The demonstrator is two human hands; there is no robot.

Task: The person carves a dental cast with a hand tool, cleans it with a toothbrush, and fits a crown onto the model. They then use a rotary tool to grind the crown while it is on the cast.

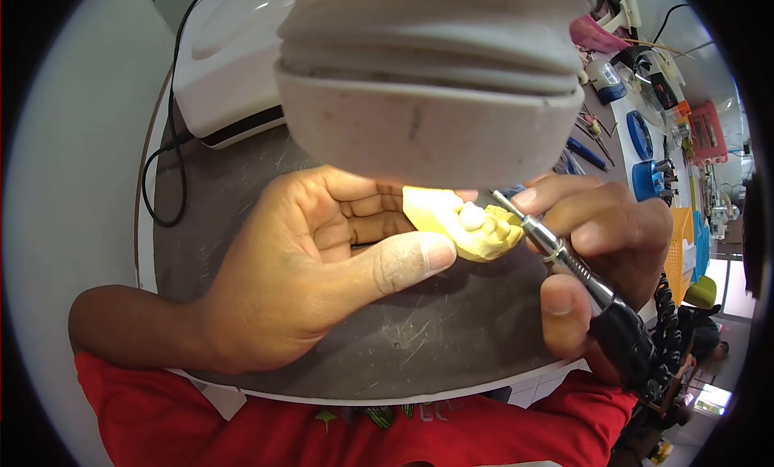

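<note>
My left hand (322, 265) holds a yellow dental model (484, 243) between its thumb and fingers, below a lit white hood. One white tooth (472, 216) stands out among the yellow teeth of the model. In my right hand (601, 241) is a black and silver rotary handpiece (592, 285), gripped like a pen. Its thin tip points up and left, close to the model's right end. Whether the tip touches the model, I cannot tell. Some fingertips of my left hand are hidden behind the model.
A large white hood (435, 120) hangs over the grey work surface (395, 338). At the upper left is a white box-shaped device (234, 56) with a black cable (179, 104). Blue pens (587, 154), small tools, a blue container (647, 179) and an orange basket (680, 245) lie right.
</note>
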